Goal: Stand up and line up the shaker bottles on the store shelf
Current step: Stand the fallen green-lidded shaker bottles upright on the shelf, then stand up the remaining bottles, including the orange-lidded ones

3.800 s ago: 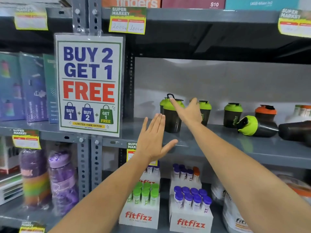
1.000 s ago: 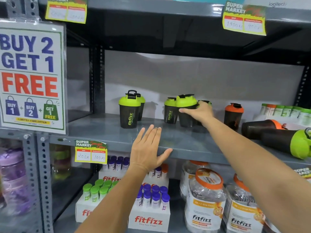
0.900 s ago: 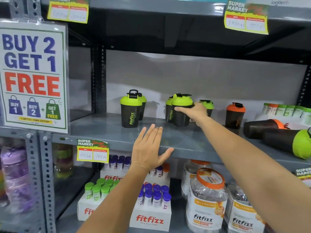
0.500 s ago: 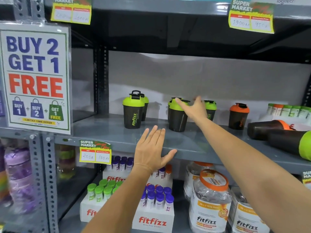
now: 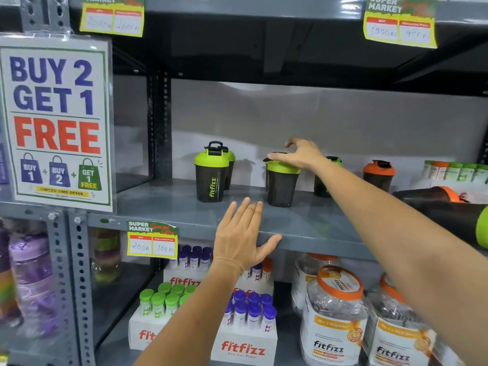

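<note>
Right hand [image 5: 301, 155] rests open atop the upright shaker bottle [image 5: 281, 184].

Grey metal shelf [image 5: 303, 225], upright shaker bottles [image 5: 211, 175], two toppled bottles [image 5: 449, 207]

Shop, price tags [image 5: 151, 246], promo sign [image 5: 56, 122], stocked shelf [image 5: 303, 228]

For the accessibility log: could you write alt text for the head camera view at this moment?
A person's right hand rests open on the green lid of an upright dark shaker bottle on a grey store shelf, while the left hand hovers flat near the shelf edge. Other shakers stand nearby; two more bottles lie on their sides at right.
</note>
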Demonstrator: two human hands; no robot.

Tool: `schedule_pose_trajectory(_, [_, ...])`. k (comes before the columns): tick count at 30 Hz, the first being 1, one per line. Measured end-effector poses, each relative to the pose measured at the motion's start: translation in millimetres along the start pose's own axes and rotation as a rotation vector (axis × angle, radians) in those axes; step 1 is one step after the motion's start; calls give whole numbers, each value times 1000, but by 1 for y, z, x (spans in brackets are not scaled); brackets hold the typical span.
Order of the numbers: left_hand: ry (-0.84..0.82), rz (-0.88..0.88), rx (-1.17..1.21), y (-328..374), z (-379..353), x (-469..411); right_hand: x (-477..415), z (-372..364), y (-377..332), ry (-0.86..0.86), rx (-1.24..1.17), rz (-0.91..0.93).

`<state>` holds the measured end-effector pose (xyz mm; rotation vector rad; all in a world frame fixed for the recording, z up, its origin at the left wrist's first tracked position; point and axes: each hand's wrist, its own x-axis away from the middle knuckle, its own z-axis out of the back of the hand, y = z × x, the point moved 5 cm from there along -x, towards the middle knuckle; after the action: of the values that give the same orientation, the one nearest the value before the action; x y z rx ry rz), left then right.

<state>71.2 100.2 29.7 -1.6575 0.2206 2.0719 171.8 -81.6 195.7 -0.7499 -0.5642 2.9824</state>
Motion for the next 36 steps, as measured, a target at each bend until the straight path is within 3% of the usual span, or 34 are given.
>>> schedule_pose_trajectory(3, [-2, -3, 2, 0, -1, 0, 3, -3, -5, -6, 214, 26])
schedule_pose_trajectory(8, [5, 2, 5, 0, 0, 0, 1, -2, -11, -89, 101, 38])
schedule_pose_trajectory(13, [-21, 8, 9, 1, 1, -1, 5, -7, -5, -50, 181, 39])
schedule_pose_trajectory(19, [-66, 18, 16, 0, 3, -2, 6, -9, 1, -114, -71, 41])
schedule_pose_trajectory(28, [-90, 63, 57, 5, 5, -6, 36, 14, 39, -56, -304, 53])
schedule_pose_trajectory(31, [-114, 161, 112, 19, 4, -14, 47, 52, 88, 56, -100, -44])
schedule_pose_trajectory(33, [-157, 109, 136, 44, -1, -20, 58, 82, 128, 113, 136, -173])
schedule_pose_trajectory(36, [-246, 36, 157, 87, -7, -31, 82, 117, 177, -47, 459, -451])
